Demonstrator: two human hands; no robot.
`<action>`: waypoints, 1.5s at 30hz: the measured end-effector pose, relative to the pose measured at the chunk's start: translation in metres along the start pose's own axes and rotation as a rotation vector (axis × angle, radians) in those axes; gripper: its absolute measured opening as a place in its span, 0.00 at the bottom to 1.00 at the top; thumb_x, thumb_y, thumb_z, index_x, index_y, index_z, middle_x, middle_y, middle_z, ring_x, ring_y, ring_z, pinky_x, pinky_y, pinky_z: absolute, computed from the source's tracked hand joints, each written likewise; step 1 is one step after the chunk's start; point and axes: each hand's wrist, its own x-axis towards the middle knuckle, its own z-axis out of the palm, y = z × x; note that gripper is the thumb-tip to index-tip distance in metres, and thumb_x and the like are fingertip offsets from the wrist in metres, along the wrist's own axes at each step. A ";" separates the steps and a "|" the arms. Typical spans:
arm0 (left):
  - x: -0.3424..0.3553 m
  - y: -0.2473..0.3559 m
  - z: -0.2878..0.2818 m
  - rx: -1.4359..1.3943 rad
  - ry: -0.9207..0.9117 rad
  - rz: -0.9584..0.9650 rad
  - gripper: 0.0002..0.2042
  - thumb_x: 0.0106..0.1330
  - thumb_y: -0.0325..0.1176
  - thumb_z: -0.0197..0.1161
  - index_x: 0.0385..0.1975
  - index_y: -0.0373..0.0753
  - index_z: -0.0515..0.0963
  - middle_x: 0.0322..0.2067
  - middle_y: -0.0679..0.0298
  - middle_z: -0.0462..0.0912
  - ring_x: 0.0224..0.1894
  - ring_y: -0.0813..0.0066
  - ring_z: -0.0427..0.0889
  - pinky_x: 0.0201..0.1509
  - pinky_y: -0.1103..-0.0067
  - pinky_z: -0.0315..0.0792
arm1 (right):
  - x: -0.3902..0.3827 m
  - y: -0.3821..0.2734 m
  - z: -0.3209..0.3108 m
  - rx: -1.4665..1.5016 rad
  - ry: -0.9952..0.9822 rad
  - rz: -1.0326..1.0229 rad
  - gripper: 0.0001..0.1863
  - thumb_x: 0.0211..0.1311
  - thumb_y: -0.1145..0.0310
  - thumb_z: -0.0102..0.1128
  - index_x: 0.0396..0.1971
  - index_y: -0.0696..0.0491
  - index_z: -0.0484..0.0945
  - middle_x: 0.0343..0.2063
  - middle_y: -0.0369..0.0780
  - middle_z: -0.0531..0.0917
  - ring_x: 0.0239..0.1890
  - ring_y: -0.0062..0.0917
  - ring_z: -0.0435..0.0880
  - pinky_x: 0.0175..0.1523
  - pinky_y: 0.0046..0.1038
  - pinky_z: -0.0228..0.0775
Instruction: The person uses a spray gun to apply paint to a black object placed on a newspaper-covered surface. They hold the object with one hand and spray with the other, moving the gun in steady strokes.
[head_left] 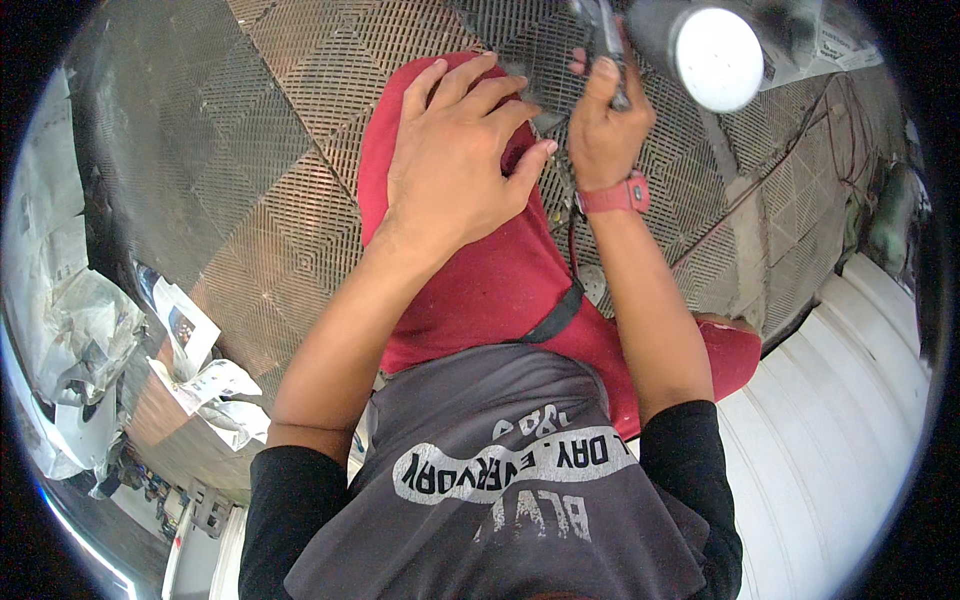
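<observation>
My left hand (458,150) lies with its fingers apart on the red fabric over my knee (385,130). At the upper middle, my right hand (610,125) grips a dark metallic tool (607,30), blurred at its top and too unclear to name. Just right of that hand stands a round container (718,58) with a white top. A dark hose or cord (572,250) runs down from near my right wrist beside my leg.
Perforated floor tiles (270,230) surround me. Crumpled paper and plastic (205,385) lie at the left, and printed sheets (820,45) at the upper right. Thin cables (850,150) run along the right. A white ribbed surface (840,380) fills the lower right.
</observation>
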 end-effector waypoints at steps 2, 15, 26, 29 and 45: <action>-0.002 0.000 -0.003 0.007 0.003 -0.003 0.16 0.67 0.47 0.75 0.48 0.45 0.91 0.60 0.66 0.89 0.74 0.59 0.77 0.82 0.53 0.61 | 0.004 0.001 0.011 -0.032 -0.050 0.012 0.28 0.83 0.55 0.58 0.74 0.54 0.79 0.46 0.56 0.91 0.46 0.42 0.94 0.52 0.41 0.84; -0.006 -0.012 -0.007 -0.007 0.018 -0.019 0.16 0.67 0.47 0.75 0.49 0.45 0.92 0.60 0.66 0.90 0.73 0.59 0.78 0.82 0.54 0.61 | -0.010 0.066 -0.039 -0.139 0.055 -0.083 0.29 0.83 0.61 0.59 0.76 0.58 0.75 0.62 0.52 0.88 0.59 0.43 0.93 0.63 0.42 0.84; -0.001 -0.011 -0.005 0.013 -0.011 -0.030 0.16 0.67 0.46 0.75 0.49 0.45 0.92 0.60 0.65 0.90 0.73 0.58 0.79 0.82 0.54 0.61 | 0.007 0.078 -0.036 -0.204 -0.046 -0.058 0.29 0.86 0.55 0.56 0.75 0.56 0.77 0.47 0.43 0.92 0.38 0.23 0.84 0.45 0.28 0.78; -0.001 -0.011 -0.003 0.010 -0.006 -0.029 0.16 0.68 0.46 0.75 0.49 0.45 0.92 0.60 0.65 0.90 0.73 0.57 0.79 0.82 0.53 0.61 | 0.016 0.084 -0.059 -0.109 0.086 0.100 0.24 0.88 0.53 0.55 0.61 0.60 0.83 0.36 0.38 0.92 0.22 0.17 0.78 0.28 0.25 0.72; 0.014 -0.004 0.009 -0.012 -0.024 -0.027 0.16 0.68 0.46 0.74 0.48 0.43 0.92 0.59 0.61 0.90 0.73 0.56 0.78 0.82 0.53 0.62 | 0.031 -0.053 -0.095 0.008 0.105 0.410 0.30 0.92 0.48 0.43 0.54 0.61 0.84 0.43 0.42 0.93 0.39 0.23 0.92 0.29 0.24 0.78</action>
